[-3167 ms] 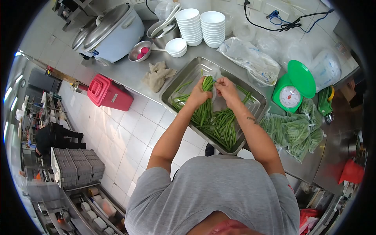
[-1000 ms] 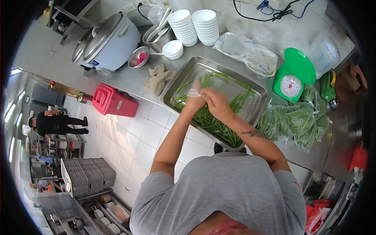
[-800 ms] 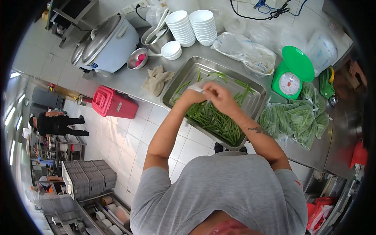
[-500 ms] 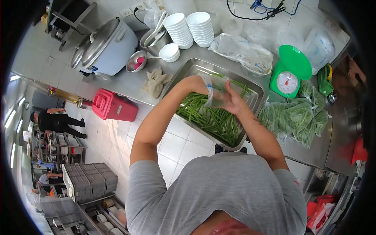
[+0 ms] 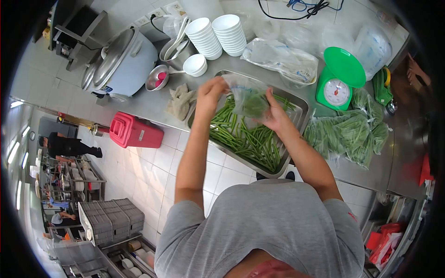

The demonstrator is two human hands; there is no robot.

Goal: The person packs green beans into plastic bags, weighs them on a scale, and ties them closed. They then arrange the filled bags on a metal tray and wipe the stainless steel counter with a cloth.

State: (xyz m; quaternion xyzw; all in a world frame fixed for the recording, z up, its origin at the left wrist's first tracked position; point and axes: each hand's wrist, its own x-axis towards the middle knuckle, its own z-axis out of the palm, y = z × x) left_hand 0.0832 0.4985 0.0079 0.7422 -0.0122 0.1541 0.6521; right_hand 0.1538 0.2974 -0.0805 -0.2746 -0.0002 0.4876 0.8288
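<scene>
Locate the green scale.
In the head view, the green scale stands on the right, on the steel counter, right of the metal tray and just beyond the bagged beans.

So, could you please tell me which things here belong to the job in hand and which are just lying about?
Belonging to the job:
- plastic bag, at the left hand and right hand
- green beans in the metal tray
- probably the filled bags and green scale

Apparently just lying about:
- beige cloth
- stacked white bowls
- red bin
</scene>
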